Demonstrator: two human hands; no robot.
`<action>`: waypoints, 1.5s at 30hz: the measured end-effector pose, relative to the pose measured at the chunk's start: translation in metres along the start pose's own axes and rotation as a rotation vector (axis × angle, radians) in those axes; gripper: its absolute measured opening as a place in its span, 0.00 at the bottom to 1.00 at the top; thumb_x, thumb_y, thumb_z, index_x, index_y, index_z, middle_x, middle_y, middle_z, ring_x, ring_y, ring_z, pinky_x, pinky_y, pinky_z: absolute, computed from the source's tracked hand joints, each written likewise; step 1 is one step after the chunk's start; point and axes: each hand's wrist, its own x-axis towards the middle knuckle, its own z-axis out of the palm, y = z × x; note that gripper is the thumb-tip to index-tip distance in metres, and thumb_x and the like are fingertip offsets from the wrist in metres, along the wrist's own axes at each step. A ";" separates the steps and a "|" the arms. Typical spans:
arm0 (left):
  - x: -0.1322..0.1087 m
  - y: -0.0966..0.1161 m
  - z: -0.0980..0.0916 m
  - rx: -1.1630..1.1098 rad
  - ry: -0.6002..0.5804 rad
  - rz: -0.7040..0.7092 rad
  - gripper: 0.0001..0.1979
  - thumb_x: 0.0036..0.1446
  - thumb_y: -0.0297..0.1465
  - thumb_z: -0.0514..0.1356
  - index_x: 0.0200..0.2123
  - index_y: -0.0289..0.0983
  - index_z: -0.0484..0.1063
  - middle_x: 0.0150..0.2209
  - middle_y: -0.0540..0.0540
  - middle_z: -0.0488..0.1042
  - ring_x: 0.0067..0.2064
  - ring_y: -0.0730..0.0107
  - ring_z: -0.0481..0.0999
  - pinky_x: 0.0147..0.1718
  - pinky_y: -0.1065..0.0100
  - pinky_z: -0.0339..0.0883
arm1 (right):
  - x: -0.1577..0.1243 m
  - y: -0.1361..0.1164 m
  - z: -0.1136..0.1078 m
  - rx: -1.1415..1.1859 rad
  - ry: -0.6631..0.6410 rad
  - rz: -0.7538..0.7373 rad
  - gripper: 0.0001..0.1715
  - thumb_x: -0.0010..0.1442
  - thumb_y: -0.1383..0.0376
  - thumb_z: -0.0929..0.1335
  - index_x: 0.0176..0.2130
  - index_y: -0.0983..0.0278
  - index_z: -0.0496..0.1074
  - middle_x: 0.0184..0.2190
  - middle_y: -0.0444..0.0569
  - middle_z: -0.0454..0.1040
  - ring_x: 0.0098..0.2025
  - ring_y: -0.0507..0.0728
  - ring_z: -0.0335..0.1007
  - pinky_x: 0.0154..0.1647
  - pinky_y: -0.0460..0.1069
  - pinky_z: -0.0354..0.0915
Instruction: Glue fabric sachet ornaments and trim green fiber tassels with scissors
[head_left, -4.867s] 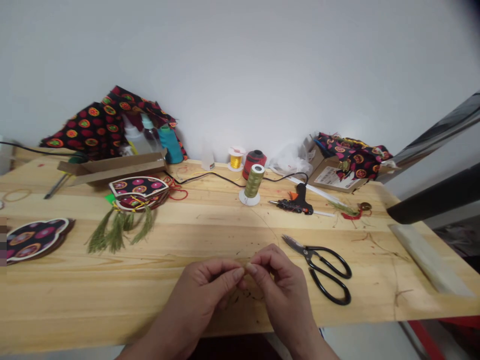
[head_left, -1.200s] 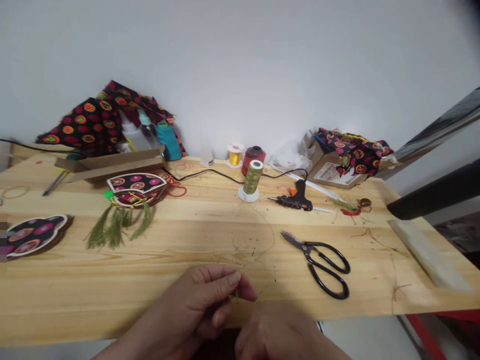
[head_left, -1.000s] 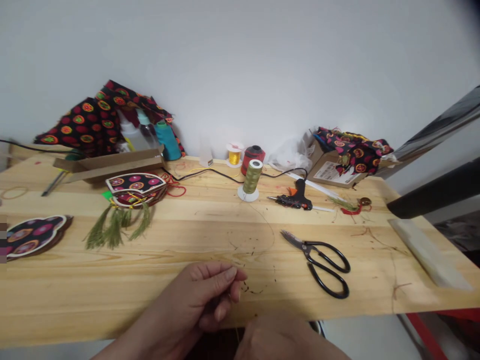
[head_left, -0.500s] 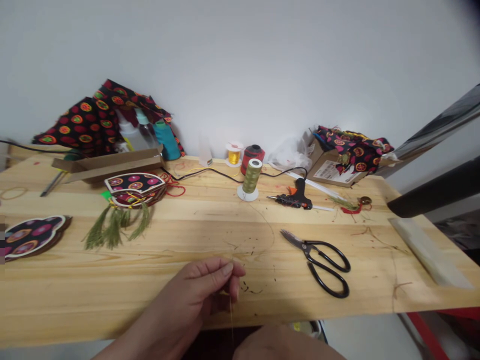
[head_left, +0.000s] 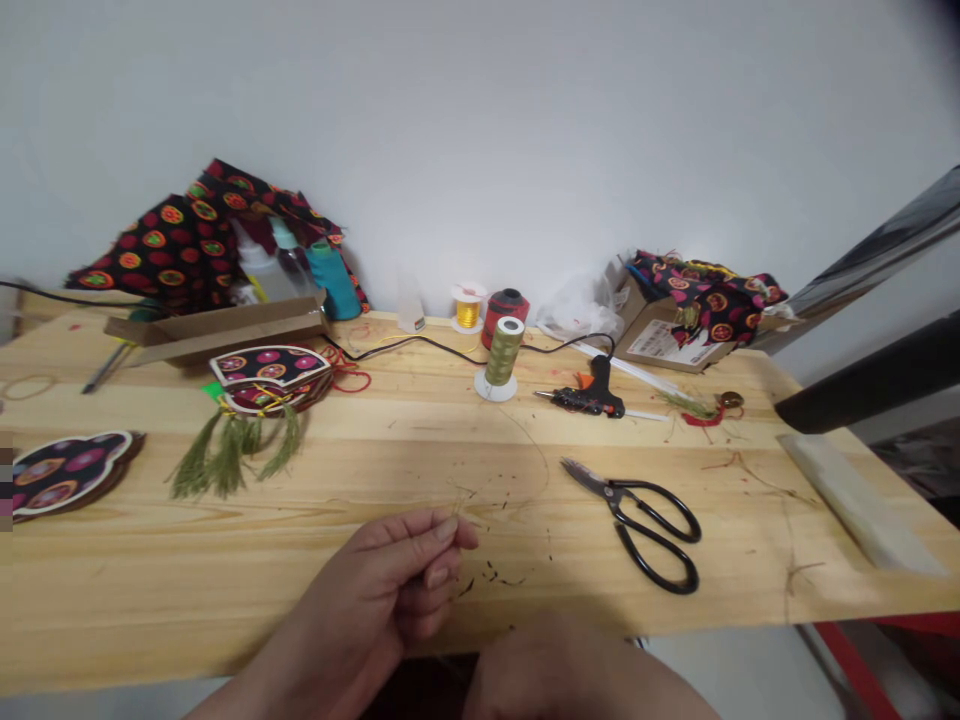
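My left hand (head_left: 390, 590) rests at the front edge of the wooden table (head_left: 225, 560), thumb and fingers pinched on a thin olive thread (head_left: 525, 445) that curves back to the olive spool (head_left: 501, 358). My right hand (head_left: 577, 675) sits low below the table edge, seen from its back with the fingers hidden. Black scissors (head_left: 641, 525) lie to the right of my hands.
A glue gun (head_left: 592, 398) with its black cord lies behind the scissors. Red (head_left: 504, 312) and gold (head_left: 468, 308) spools stand by the wall. A fabric piece with green tassels (head_left: 251, 410) lies left, a second fabric piece (head_left: 67, 470) far left, cardboard boxes (head_left: 217, 335) behind.
My right hand has pulled back from the pinch beside the left hand and dropped below the table edge. The left hand stayed on the thread and shifted slightly left.
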 end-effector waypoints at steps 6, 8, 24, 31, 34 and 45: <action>-0.005 0.001 0.001 0.170 0.024 -0.011 0.09 0.52 0.33 0.63 0.27 0.33 0.78 0.17 0.56 0.56 0.20 0.79 0.46 0.18 0.74 0.40 | 0.003 0.003 -0.022 0.076 0.554 -0.131 0.11 0.61 0.68 0.64 0.42 0.58 0.73 0.33 0.42 0.74 0.30 0.49 0.64 0.30 0.43 0.62; -0.005 0.000 0.003 0.229 0.006 -0.031 0.09 0.53 0.34 0.61 0.27 0.34 0.77 0.17 0.56 0.56 0.20 0.79 0.46 0.18 0.73 0.40 | 0.011 0.003 -0.026 0.034 0.625 -0.239 0.20 0.61 0.71 0.63 0.52 0.56 0.67 0.42 0.45 0.73 0.32 0.49 0.64 0.33 0.44 0.63; -0.008 -0.002 0.005 0.263 -0.029 -0.045 0.09 0.53 0.33 0.61 0.25 0.35 0.77 0.18 0.57 0.55 0.19 0.80 0.45 0.18 0.72 0.38 | 0.040 0.000 -0.022 -0.086 0.558 -0.227 0.09 0.58 0.73 0.66 0.27 0.65 0.72 0.23 0.40 0.71 0.27 0.48 0.64 0.29 0.42 0.58; -0.007 -0.003 0.006 0.109 -0.035 -0.103 0.09 0.52 0.35 0.64 0.27 0.34 0.77 0.18 0.57 0.56 0.20 0.81 0.45 0.17 0.76 0.39 | 0.041 0.001 -0.021 -0.148 0.573 -0.253 0.10 0.59 0.74 0.65 0.27 0.64 0.69 0.24 0.40 0.71 0.28 0.49 0.65 0.30 0.43 0.58; -0.006 -0.003 0.006 0.061 -0.049 -0.139 0.08 0.51 0.34 0.65 0.26 0.34 0.75 0.17 0.58 0.55 0.19 0.82 0.44 0.17 0.76 0.38 | 0.040 0.001 -0.021 -0.161 0.576 -0.258 0.10 0.59 0.73 0.66 0.27 0.64 0.69 0.25 0.41 0.70 0.29 0.49 0.66 0.31 0.43 0.59; -0.001 -0.003 0.003 0.128 0.028 -0.049 0.10 0.49 0.36 0.66 0.26 0.34 0.77 0.16 0.58 0.56 0.18 0.82 0.45 0.16 0.76 0.39 | 0.032 0.021 -0.045 -0.520 1.017 -0.176 0.10 0.63 0.68 0.62 0.32 0.63 0.69 0.32 0.50 0.73 0.36 0.57 0.67 0.39 0.52 0.63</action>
